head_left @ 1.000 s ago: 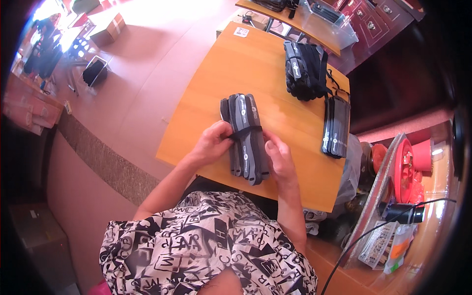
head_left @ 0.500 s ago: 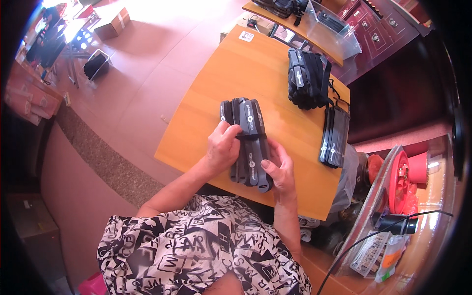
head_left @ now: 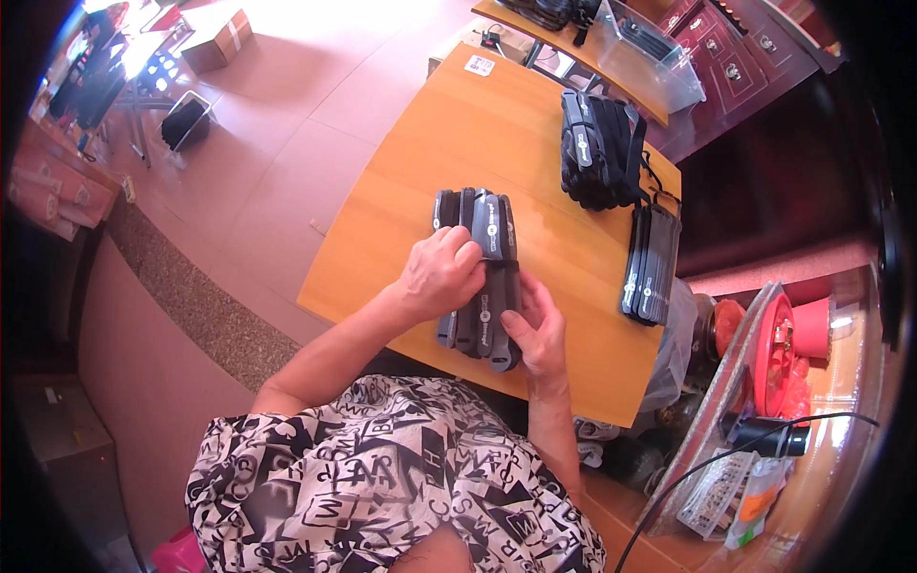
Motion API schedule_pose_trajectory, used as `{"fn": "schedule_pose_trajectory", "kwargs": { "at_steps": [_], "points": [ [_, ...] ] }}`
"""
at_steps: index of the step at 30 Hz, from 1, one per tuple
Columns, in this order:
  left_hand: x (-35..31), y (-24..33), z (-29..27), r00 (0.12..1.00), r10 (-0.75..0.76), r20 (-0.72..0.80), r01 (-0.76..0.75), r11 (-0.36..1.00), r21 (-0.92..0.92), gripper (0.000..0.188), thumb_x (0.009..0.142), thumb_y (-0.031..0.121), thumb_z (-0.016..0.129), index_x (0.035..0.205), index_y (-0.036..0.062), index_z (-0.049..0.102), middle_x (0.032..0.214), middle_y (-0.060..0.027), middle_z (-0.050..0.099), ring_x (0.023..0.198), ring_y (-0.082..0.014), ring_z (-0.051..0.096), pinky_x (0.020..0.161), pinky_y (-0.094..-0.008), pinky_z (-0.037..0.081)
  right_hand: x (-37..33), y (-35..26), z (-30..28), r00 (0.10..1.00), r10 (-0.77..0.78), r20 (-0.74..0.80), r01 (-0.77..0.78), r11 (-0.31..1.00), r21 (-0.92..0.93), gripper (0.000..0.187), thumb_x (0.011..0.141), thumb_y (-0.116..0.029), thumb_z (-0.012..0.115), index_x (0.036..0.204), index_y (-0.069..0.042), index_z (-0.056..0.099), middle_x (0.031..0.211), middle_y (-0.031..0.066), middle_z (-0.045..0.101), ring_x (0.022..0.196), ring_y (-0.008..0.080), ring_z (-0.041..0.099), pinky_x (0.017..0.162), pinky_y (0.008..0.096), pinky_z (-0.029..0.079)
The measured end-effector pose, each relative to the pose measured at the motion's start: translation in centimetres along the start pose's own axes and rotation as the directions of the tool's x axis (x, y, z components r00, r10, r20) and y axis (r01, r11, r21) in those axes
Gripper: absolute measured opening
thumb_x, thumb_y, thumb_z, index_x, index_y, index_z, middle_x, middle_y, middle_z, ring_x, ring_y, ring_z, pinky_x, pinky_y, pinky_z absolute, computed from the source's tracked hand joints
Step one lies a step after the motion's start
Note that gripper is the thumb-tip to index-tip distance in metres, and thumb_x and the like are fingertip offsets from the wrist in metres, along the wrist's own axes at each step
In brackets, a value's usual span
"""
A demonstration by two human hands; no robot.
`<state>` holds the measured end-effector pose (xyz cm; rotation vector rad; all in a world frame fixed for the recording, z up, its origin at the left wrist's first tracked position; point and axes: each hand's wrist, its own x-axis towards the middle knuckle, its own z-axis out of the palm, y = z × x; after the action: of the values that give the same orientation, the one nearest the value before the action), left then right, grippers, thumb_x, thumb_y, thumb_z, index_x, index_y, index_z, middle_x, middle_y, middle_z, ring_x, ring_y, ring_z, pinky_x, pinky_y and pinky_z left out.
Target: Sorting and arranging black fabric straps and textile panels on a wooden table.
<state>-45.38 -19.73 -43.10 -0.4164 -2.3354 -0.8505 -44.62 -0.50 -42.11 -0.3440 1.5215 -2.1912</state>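
Note:
Over the near part of the wooden table (head_left: 401, 172) is a bundle of long, flat dark-grey strips (head_left: 490, 301) with rounded ends and pale printing. A black strap (head_left: 501, 265) crosses the bundle's middle. My left hand (head_left: 441, 273) is closed at the strap on the bundle's left, fingers curled so that their tips are hidden. From the right, my right hand (head_left: 537, 334) grips the bundle's side, thumb on its upper face. Farther right sit a strapped dark bundle (head_left: 594, 148) and a smaller stack of similar grey strips (head_left: 650, 267).
A clear plastic bin (head_left: 659, 67) stands on a shelf beyond the table. To the right, an open drawer-like box holds a red round container (head_left: 776, 353) and a white basket (head_left: 714, 492). A black cable (head_left: 669, 501) curves there. A cardboard box (head_left: 218, 43) sits on the floor, far left.
My left hand has shifted slightly right and up across the bundle, along the strap. My right hand has moved a little down and left, still gripping the bundle.

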Motion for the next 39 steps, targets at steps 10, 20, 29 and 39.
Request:
{"fn": "schedule_pose_trajectory", "kwargs": {
  "at_steps": [10, 20, 29, 39],
  "points": [
    [-0.6, 0.5, 1.2, 0.973, -0.164, -0.161, 0.123, 0.963, -0.239, 0.019, 0.068, -0.006, 0.057, 0.086, -0.0009, 0.057, 0.084, -0.0149, 0.055, 0.069, -0.0332, 0.058, 0.057, -0.0365, 0.049, 0.0, -0.3, 0.1, 1.000, 0.023, -0.021, -0.024, 1.000, -0.016, 0.064, 0.086, -0.007, 0.067, 0.137, 0.009, 0.031, 0.131, 0.0173, 0.048, 0.121, 0.0223, 0.048, 0.104, 0.0331, 0.037],
    [0.3, 0.2, -1.1, 0.898, -0.350, 0.268, 0.440, 0.685, -0.581, 0.020, 0.071, -0.006, 0.069, 0.086, 0.0002, 0.057, 0.080, -0.0047, 0.052, 0.067, -0.0127, 0.055, 0.057, -0.0262, 0.044, 0.3, -0.1, -0.9, 0.999, 0.039, -0.027, -0.038, 0.998, 0.042, 0.071, 0.080, -0.009, 0.072, 0.137, 0.008, 0.032, 0.130, 0.0181, 0.050, 0.121, 0.0226, 0.049, 0.104, 0.0347, 0.037],
    [0.5, -2.2, -1.6, 0.932, -0.124, 0.341, 0.329, 0.688, -0.647, 0.015, 0.074, 0.000, 0.071, 0.087, 0.0012, 0.064, 0.085, -0.0046, 0.057, 0.070, -0.0136, 0.056, 0.060, -0.0261, 0.046, 0.6, 0.4, -2.0, 0.999, 0.048, -0.024, -0.045, 0.995, 0.088, 0.075, 0.076, -0.009, 0.073, 0.137, 0.008, 0.032, 0.130, 0.0190, 0.049, 0.119, 0.0246, 0.050, 0.103, 0.0356, 0.038],
    [3.0, -0.6, -1.4, 0.924, -0.012, 0.383, 0.223, 0.829, -0.512, 0.015, 0.073, 0.002, 0.069, 0.088, 0.0002, 0.066, 0.084, -0.0119, 0.060, 0.076, -0.0282, 0.062, 0.067, -0.0360, 0.050, 3.2, -4.3, 1.4, 0.862, -0.440, 0.250, 0.314, 0.077, -0.946, 0.032, 0.069, 0.001, 0.065, 0.100, -0.004, 0.068, 0.106, 0.0140, 0.056, 0.095, 0.0316, 0.054, 0.081, 0.0393, 0.048]
  ]
}}
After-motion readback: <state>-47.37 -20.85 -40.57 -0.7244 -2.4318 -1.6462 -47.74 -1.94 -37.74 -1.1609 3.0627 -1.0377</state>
